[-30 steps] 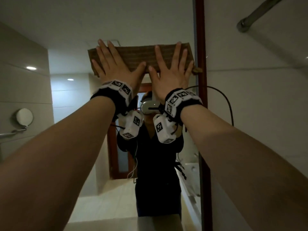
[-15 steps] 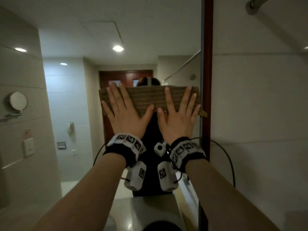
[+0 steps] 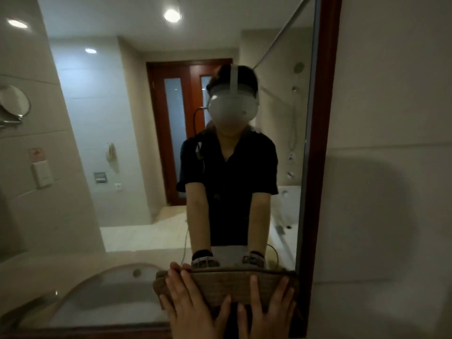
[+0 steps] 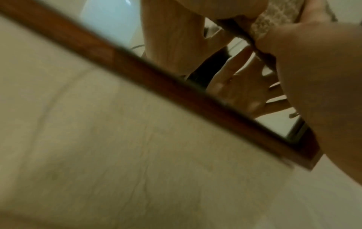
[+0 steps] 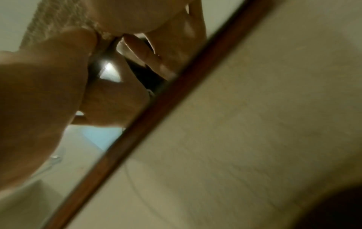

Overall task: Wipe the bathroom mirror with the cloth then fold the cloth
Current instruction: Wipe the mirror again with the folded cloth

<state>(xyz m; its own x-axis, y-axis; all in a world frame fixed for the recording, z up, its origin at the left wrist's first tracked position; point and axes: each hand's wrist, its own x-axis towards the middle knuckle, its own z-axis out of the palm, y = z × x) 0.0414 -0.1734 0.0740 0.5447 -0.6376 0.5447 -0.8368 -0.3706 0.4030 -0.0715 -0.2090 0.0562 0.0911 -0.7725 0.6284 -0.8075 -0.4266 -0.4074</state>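
A brown folded cloth [image 3: 227, 287] lies flat against the lower right of the wood-framed mirror [image 3: 122, 143]. My left hand [image 3: 188, 304] presses its left half with straight, spread fingers. My right hand [image 3: 266, 307] presses the right half the same way, beside the frame's right post [image 3: 318, 167]. In the left wrist view the cloth [image 4: 274, 17] shows at the top right above my left hand [image 4: 321, 80]. In the right wrist view the cloth [image 5: 56, 20] shows at the top left, partly under my right hand [image 5: 49, 86]. The wrist bands appear only as reflections.
The mirror's bottom frame [image 3: 97, 330] runs just under my hands. A reflected sink basin [image 3: 105, 297] sits at the lower left. Beige tiled wall [image 3: 391, 192] fills the right. A round shaving mirror [image 3: 13, 104] hangs on the left wall.
Both hands have slid the cloth down the glass from the mirror's top to near its bottom edge, staying flat on it beside the right frame post.
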